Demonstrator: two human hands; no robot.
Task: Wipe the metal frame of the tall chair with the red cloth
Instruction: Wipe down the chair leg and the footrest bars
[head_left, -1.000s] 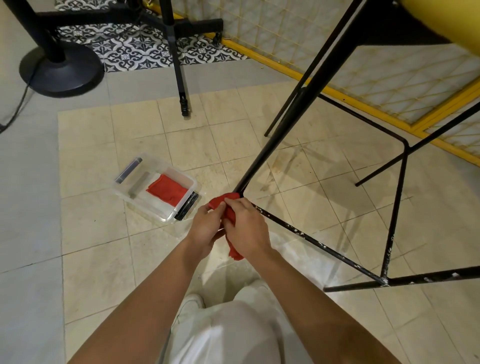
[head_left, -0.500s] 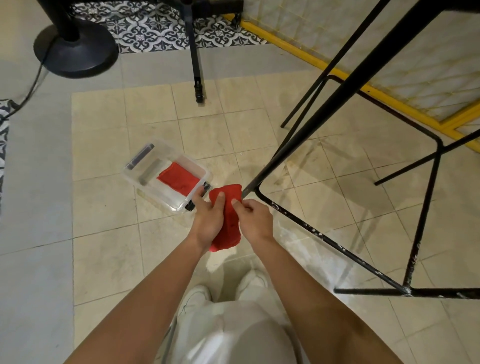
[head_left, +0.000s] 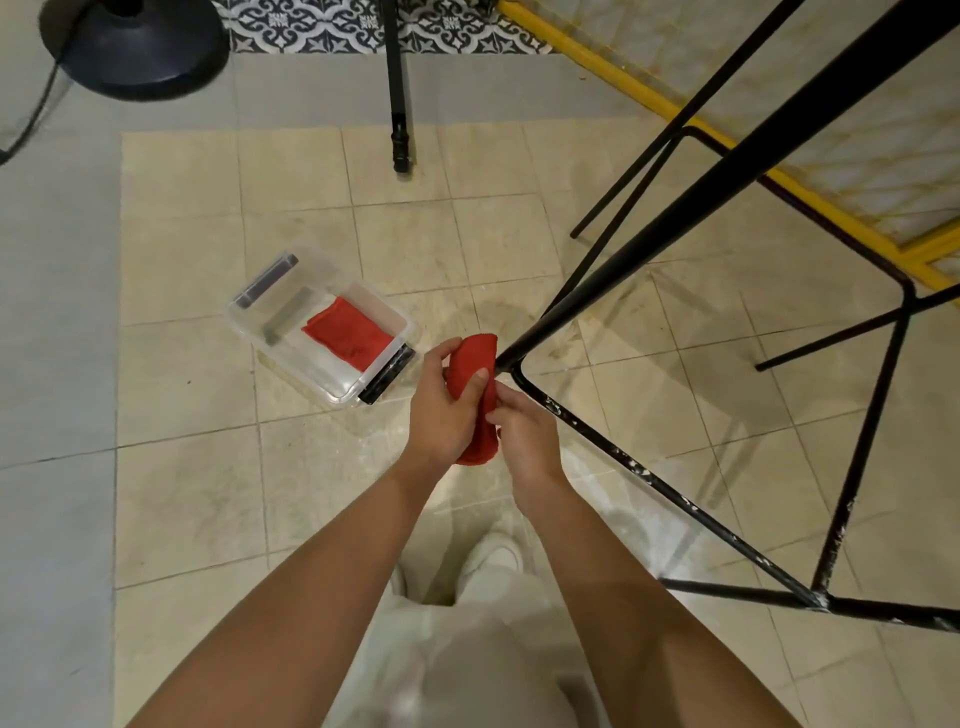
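Cloth (head_left: 475, 358), red, bunched lengthwise between both hands above the floor (head_left: 182, 519). Upper end just beside the near lower corner of the frame (head_left: 675, 218); contact there not clear. Upper part wrapped by left hand (head_left: 441, 410), fingers curled round the far side, thumb pressed across the front. Lower part pinched by right hand (head_left: 527, 439), fingers bent in against it.

Black frame standing on the floor's right side, one thick leg slanting up and away from that corner, a thinner bar flecked with white running back along the floor toward the near right edge.

Clear box (head_left: 317, 366) on the floor just left of the hands, lid off, with a second red cloth (head_left: 348, 335) lying inside.

Round dark base (head_left: 135, 47) at the far left corner, thin black pole (head_left: 397, 104) planted near the far edge, yellow rail (head_left: 613, 78) along the far right.

Pale trousers (head_left: 467, 665) and light shoes (head_left: 491, 558) at the near edge, below the arms.
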